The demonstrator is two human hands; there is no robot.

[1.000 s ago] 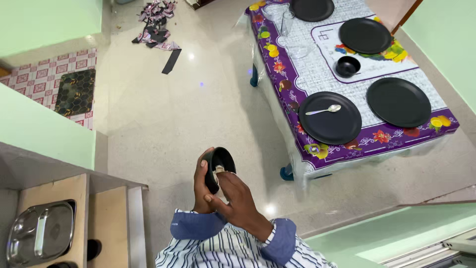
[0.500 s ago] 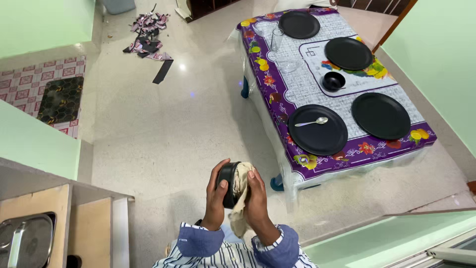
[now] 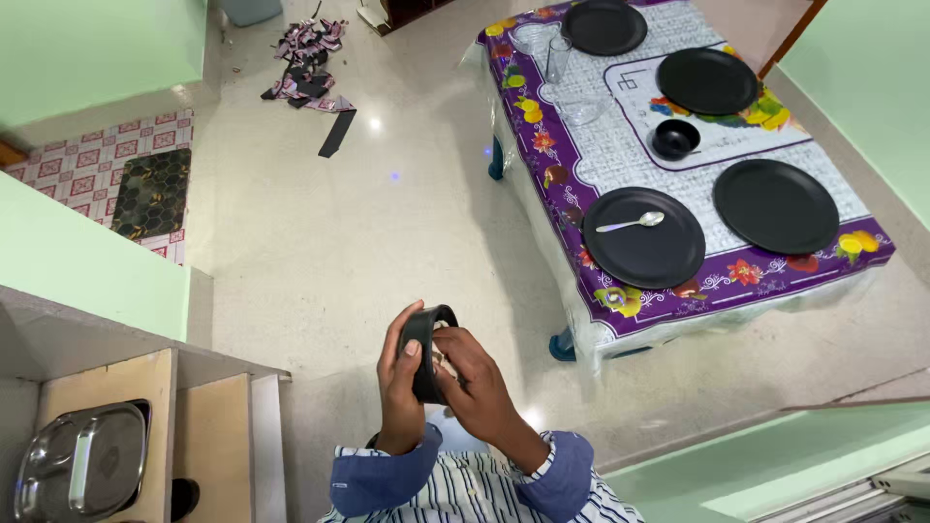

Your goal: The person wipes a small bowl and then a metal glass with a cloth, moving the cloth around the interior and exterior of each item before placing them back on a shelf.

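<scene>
A small black bowl [image 3: 423, 334] is held on its side in front of my chest. My left hand [image 3: 399, 383] grips its outer wall from the left. My right hand [image 3: 473, 387] presses a pale cloth [image 3: 438, 359] into the bowl's mouth; only a scrap of the cloth shows between the fingers. Both cuffs are blue over a striped shirt.
A table [image 3: 620, 155] with a purple flowered cloth stands at the upper right, carrying several black plates, one [image 3: 643, 237] with a spoon [image 3: 631, 223], a small black bowl [image 3: 675, 138] and glasses [image 3: 557, 58]. A steel tray [image 3: 82, 472] lies lower left. Scraps [image 3: 310, 53] litter the floor.
The cloth hung loose from the bowl half a second ago; it is now tucked under my right hand inside the bowl. The bowl's rim has turned back toward the camera.
</scene>
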